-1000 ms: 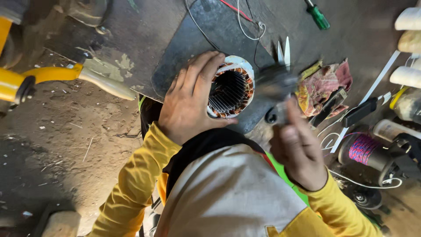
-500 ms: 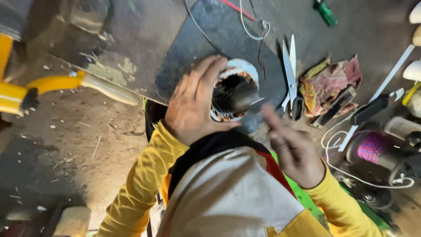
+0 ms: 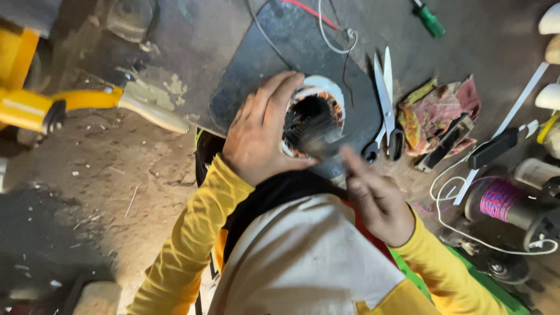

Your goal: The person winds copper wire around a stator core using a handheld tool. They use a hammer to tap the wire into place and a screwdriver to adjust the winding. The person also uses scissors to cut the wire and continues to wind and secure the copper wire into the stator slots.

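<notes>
A: Left hand [image 3: 256,137] laid flat over the rim of the motor stator [image 3: 313,123], fingers [image 3: 279,93] spread wide and stretched along its left edge, palm pressing from the near side

B: And the right hand [image 3: 376,201]?

A: Raised just right of the stator, forefinger pointing up toward it, other fingers curled narrow around a blurred dark tool [image 3: 319,139] crossing the stator's mouth. Too smeared to tell what kind of tool

B: Different from half a second back?

A: Hardly on the left: same flat hold. Right hand shifted a little, tool still over the opening. A second ago that hand higher and further right, level with the stator's right edge

B: Position of the stator?

A: Resting on the dark metal sheet [image 3: 291,52] on the floor, just beyond the yellow sleeves. Short cylinder, bore open toward the camera, so long axis running roughly up out of the sheet, tipped slightly to the right. Copper windings visible inside, white insulation around the rim

B: Nearby?

A: Scissors [image 3: 386,105] just to the right, points away from the body; crumpled rag [image 3: 437,111] beyond; spool of pink thread [image 3: 499,201] further right; green-handled screwdriver [image 3: 430,20] at the top
</notes>
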